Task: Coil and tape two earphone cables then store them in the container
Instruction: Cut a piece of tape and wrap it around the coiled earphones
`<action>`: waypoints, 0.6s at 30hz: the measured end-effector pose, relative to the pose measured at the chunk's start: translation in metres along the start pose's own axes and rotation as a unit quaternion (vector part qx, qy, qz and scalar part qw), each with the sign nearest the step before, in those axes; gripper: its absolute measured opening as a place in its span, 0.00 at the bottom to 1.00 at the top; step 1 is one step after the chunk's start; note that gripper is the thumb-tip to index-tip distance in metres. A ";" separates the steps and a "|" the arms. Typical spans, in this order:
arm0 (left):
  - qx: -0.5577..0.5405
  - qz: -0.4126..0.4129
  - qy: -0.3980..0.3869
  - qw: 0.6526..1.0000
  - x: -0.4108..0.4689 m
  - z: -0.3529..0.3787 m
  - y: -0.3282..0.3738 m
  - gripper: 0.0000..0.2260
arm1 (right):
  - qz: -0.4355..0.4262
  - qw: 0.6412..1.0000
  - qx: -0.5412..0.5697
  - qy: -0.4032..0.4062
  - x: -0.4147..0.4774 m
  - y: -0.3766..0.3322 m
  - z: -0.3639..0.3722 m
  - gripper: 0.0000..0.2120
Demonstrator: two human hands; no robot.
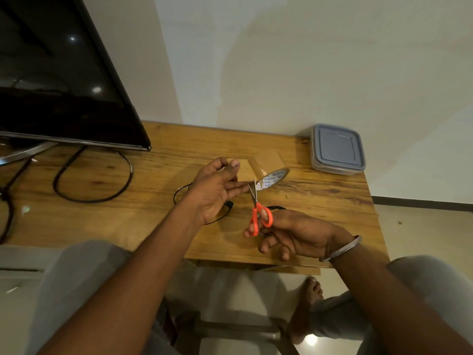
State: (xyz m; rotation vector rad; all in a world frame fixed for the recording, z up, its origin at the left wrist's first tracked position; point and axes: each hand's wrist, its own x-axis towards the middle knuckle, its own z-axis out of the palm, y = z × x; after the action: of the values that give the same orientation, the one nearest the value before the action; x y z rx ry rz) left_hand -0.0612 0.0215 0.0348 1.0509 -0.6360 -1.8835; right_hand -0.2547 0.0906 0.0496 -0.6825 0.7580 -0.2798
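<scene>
Home room: television [58, 73], wooden table [158, 201]

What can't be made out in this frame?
Head view only:
- Container: lid on, so its contents are hidden.
- Left cable: the left hand covers most of it, so I cannot tell whether it is coiled or taped.
- Right cable: the right hand hides all but a dark arc.
- Tape: too blurred to tell whether the scissors have cut through.
- TV: cut off by the left edge.
</scene>
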 end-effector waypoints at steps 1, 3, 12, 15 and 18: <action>0.005 0.000 -0.009 1.000 0.000 -0.001 0.000 0.06 | -0.003 1.000 0.003 -0.003 0.001 0.001 0.000 0.31; 0.016 0.001 -0.024 1.000 0.000 -0.002 0.000 0.09 | -0.009 1.000 0.011 -0.011 0.004 0.002 -0.002 0.31; 0.008 -0.011 -0.039 0.999 -0.002 -0.009 -0.004 0.09 | -0.060 0.997 0.045 -0.030 0.015 0.006 -0.015 0.24; -0.008 -0.013 -0.049 0.999 -0.001 -0.010 -0.006 0.08 | -0.061 0.995 0.060 -0.052 0.020 0.005 -0.016 0.23; -0.012 -0.015 -0.048 0.999 0.000 -0.011 -0.008 0.07 | -0.053 0.995 0.070 -0.050 0.024 0.000 -0.018 0.24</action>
State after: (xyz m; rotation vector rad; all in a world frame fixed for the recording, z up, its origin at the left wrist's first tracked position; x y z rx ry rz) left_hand -0.0553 0.0253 0.0232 0.9639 -0.6553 -1.9733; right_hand -0.2510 0.0712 0.0270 -0.6002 0.6009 -0.3892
